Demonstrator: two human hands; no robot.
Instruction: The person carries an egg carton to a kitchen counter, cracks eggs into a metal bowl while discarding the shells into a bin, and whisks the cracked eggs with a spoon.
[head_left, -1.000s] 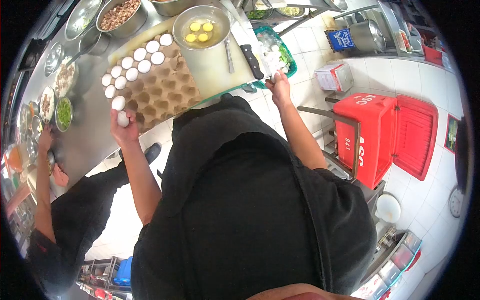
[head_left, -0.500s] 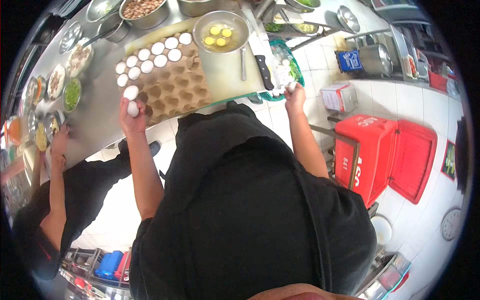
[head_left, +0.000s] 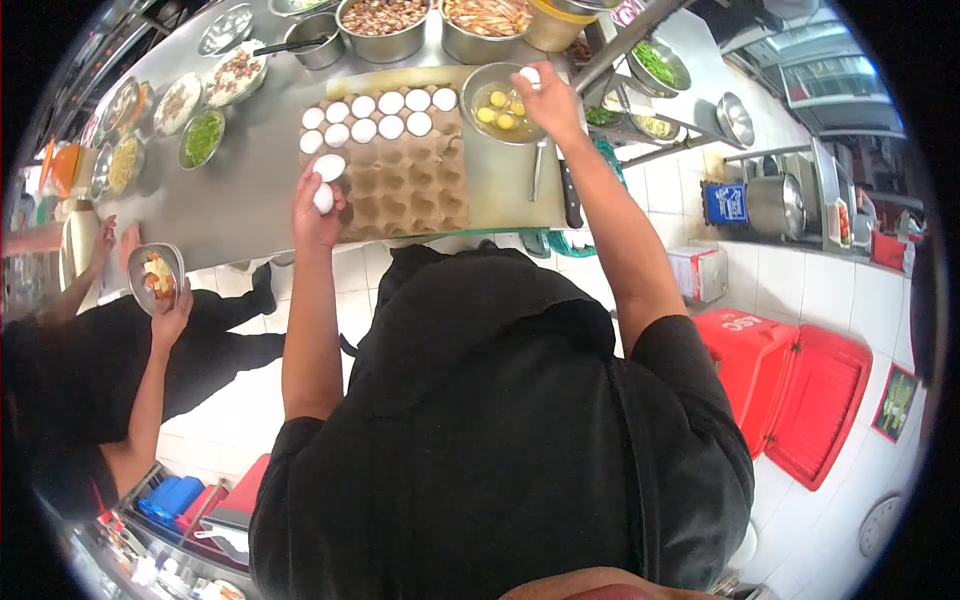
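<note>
My left hand is closed around white eggs, two of them showing at the fingers, beside the near left corner of the cardboard egg tray. Two rows of white eggs stand in the tray's far part; its nearer hollows hold none. My right hand grips another white egg at the right rim of a steel bowl. Several yolks float in clear egg white inside that bowl. Whether the egg in my right hand is cracked, I cannot tell.
A knife and a metal utensil lie on the cutting board. Steel pots of chopped food stand behind. Bowls of ingredients line the left. A co-worker at left holds a small bowl. A red cooler stands at right.
My right hand has moved from the green basket up to the steel bowl, with an egg in it. My left hand still holds eggs. The co-worker has lifted a bowl, and the view has shifted.
</note>
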